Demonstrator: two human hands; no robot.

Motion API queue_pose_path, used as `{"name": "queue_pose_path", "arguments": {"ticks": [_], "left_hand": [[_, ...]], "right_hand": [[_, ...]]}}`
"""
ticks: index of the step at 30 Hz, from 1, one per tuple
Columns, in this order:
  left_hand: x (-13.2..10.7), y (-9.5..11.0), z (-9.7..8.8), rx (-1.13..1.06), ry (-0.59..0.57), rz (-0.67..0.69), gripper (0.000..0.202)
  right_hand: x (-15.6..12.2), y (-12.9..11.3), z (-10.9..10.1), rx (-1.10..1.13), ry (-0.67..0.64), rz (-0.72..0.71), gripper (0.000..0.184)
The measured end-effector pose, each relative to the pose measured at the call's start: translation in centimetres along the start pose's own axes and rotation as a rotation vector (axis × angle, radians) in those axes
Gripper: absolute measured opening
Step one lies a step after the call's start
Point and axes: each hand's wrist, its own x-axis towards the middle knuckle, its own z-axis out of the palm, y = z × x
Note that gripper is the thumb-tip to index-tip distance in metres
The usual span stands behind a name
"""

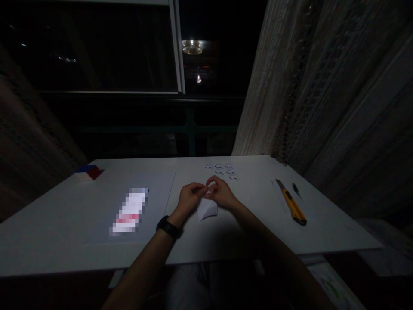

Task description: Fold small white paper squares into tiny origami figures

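Note:
Near the middle of the white table, a small folded piece of white paper (207,209) is pinched at its upper end by both hands. My left hand (191,198), with a dark watch (169,227) on its wrist, closes thumb and finger on the paper from the left. My right hand (222,193) grips the same upper end from the right, its fingers curled. The two sets of fingertips nearly meet and hide the top of the paper. Beyond the hands lie several small white paper pieces (219,167) with dark marks.
On the right lie a yellow utility knife (293,203) and a dark pen-like thing (295,188). Left of the hands, a lit, blurred-out screen (130,211) rests on a large paper sheet (161,189). A coloured cube (87,173) sits at the far left of the table (64,232). The room is dim.

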Motion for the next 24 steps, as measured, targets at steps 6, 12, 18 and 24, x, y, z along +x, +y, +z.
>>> {"name": "queue_pose_path", "arguments": {"ticks": [6,12,18,24], "left_hand": [[0.2,-0.8,-0.1,0.279,0.066,0.029,0.012],[0.1,-0.7,-0.1,0.357,0.066,0.051,0.012],[0.1,-0.3,0.1,0.284,0.037,0.029,0.019],[0.5,-0.5,-0.5,0.197,0.054,0.013,0.026]], "right_hand": [[-0.3,-0.4,0.7,-0.084,0.004,-0.071,0.033],[-0.4,-0.5,1.4,-0.096,0.023,-0.08,0.04],[-0.1,-0.5,1.0,-0.045,0.099,-0.03,0.034],[0.4,-0.5,-0.1,0.143,0.029,0.093,0.024]]}}
